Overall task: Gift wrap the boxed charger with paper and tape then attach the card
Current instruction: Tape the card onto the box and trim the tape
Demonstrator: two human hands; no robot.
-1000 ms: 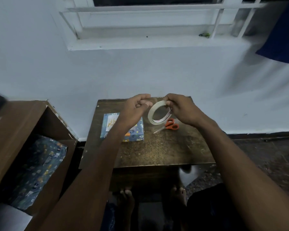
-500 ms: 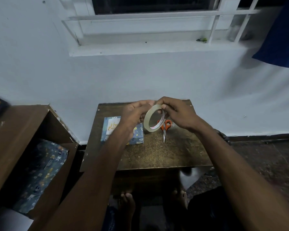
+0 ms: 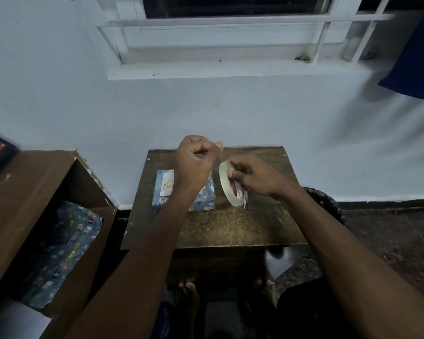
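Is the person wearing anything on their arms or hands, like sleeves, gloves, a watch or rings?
No. The left hand and right hand are bare, with no gloves. Both forearms are uncovered up to the picture's bottom edge, so no sleeves show. No watch, bracelet or ring is visible, though the dim light could hide something small.

Looks like a room in a home, not a shop or lab. Plain painted wall (image 3: 230, 113) w/ a white barred window (image 3: 230, 20) & sill above; dark blue cloth (image 3: 416, 64) hangs at the top right. Small worn wooden bench (image 3: 230, 228) pushed against the wall, dark stone floor (image 3: 389, 241) to its right. Brown wooden cabinet (image 3: 30, 192) off the bench's left edge, patterned paper (image 3: 59, 250) tucked inside. Person's bare feet (image 3: 189, 294) under the bench's near edge: informal, domestic setup.
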